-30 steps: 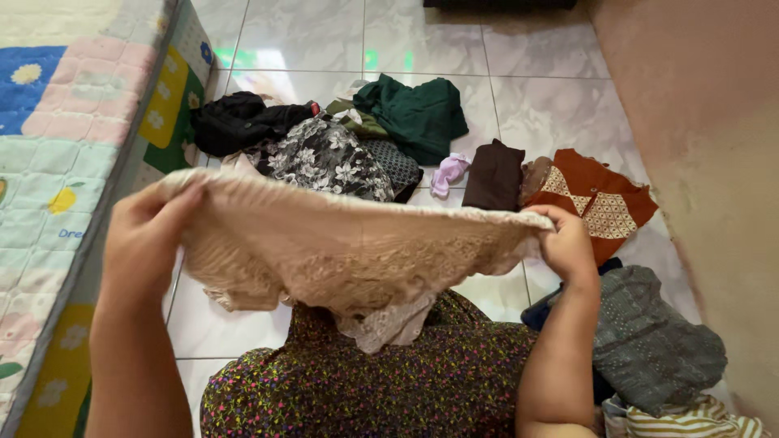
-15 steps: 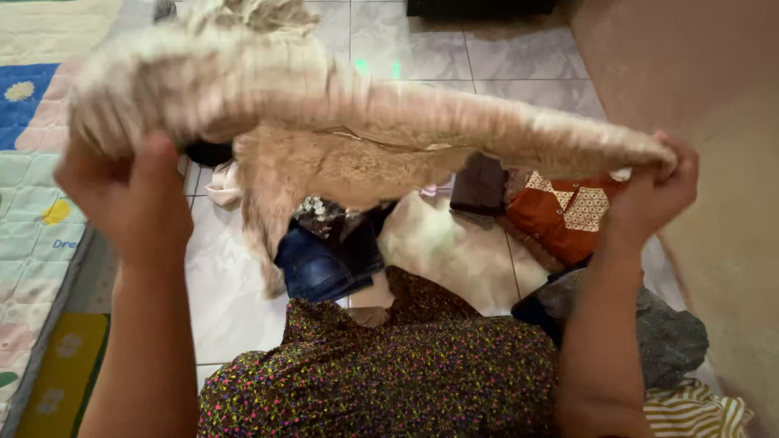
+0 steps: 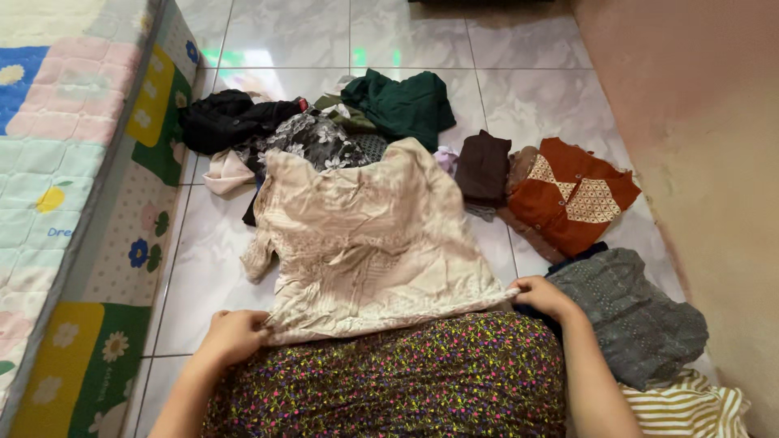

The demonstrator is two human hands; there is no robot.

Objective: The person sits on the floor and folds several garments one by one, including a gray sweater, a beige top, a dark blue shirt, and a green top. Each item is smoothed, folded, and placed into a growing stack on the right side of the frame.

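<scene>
Each hand, left hand (image 3: 235, 332) and right hand (image 3: 542, 294), pinched the beige blouse (image 3: 369, 235) hem; its far edge, overlapping the clothes pile (image 3: 324, 134), could wrinkle.

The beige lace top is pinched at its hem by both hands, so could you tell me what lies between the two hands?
In the head view, the hem of the beige lace top runs between the left hand and right hand, resting on the flower-print lap.

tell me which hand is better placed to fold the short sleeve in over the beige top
Left, probably. The left hand grips the hem corner of the beige top on the same side as the one sleeve showing. The right hand holds the opposite corner and would have to cross the cloth.
</scene>
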